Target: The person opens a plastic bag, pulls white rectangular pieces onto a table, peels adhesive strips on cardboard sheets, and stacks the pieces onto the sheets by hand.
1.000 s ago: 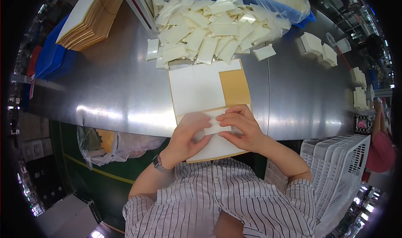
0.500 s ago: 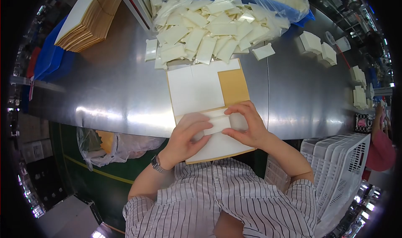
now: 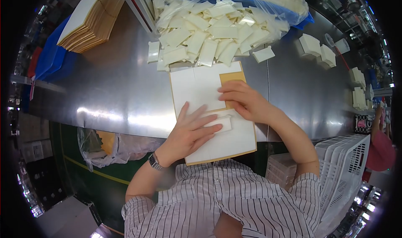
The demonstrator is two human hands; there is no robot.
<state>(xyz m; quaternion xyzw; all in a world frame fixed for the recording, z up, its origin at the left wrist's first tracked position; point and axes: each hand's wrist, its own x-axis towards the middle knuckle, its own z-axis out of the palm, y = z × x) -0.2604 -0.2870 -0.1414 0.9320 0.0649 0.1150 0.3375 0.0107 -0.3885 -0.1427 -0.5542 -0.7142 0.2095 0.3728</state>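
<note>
Wristwatch (image 3: 155,162) on its wrist, the left hand (image 3: 188,133) lay palm-down, fingers fanned wide and closed round nothing — its fingertips met the small white part (image 3: 226,123), which jutted out toward three o'clock from them. That part lay flat on the white-faced, yellow-edged board (image 3: 238,144). Between one and two o'clock from the part, and apart from it, was the right hand (image 3: 247,100), thumb and fingers bent narrow by the board's tan patch (image 3: 232,76) — whether they pinched anything, I could not tell. From the board, a heap of pale parts (image 3: 209,33) spread at twelve o'clock, a stack of brown-edged sheets (image 3: 90,22) at ten.
</note>
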